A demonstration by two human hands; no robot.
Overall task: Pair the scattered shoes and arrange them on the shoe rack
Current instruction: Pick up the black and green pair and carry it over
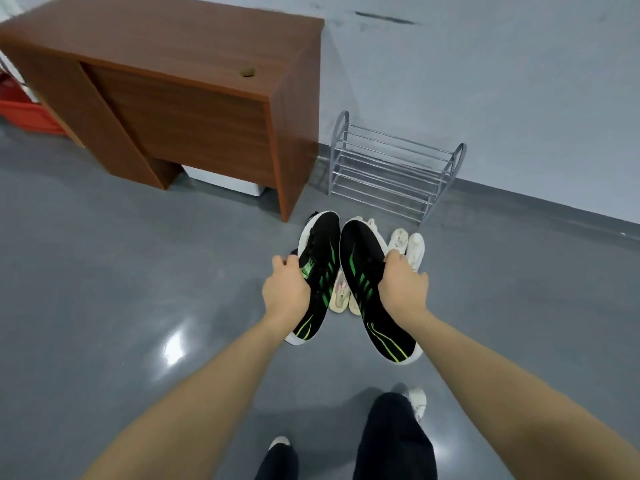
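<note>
I hold 1 black sneaker [317, 271] gripped in the left hand [285, 292] and 1 [363, 271] in the right hand [401, 289]; next, carry both to the shoe rack [391, 168].

Left hand [285, 291]: fingertips hidden behind left black sneaker [317, 271]. 
Right hand [403, 289]: fingertips tucked out of sight in right black sneaker [367, 289]. 
Pale shoes on floor [341, 296]: mostly covered by both sneakers; number, pairing unclear. 
Dark item [313, 215] behind left sneaker toe: unidentifiable. 
Red crate [24, 112]: cut by left edge, partly behind wooden desk [173, 98]. 
White box [225, 181]: largely concealed under desk.
</note>
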